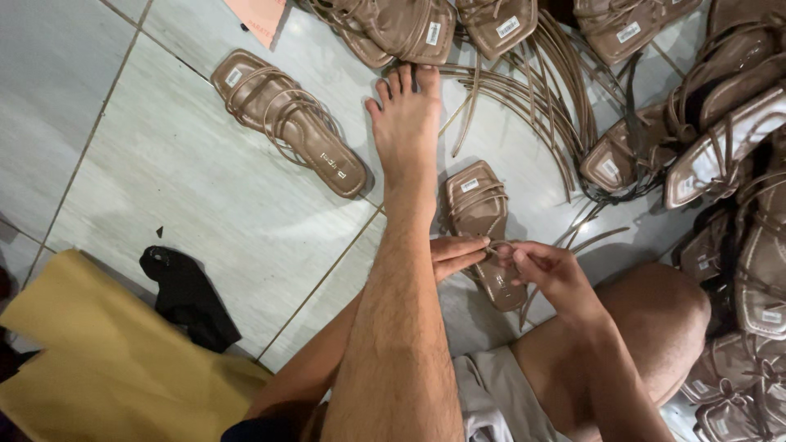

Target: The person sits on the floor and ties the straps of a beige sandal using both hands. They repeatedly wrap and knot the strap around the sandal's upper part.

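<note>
A taupe strappy sandal (479,213) lies on the tiled floor just right of my outstretched leg (401,270). My left hand (455,254) reaches from behind the leg and pinches a thin strap at the sandal's middle. My right hand (544,270) holds the same strap from the other side, fingers closed on it. The sandal's heel end is partly hidden under my hands.
Another finished sandal (286,123) lies at the upper left. Several sandals (720,164) are piled along the right and top edges, with loose taupe straps (532,90) fanned out between them. A black object (188,299) and a yellow sheet (98,368) lie at the lower left.
</note>
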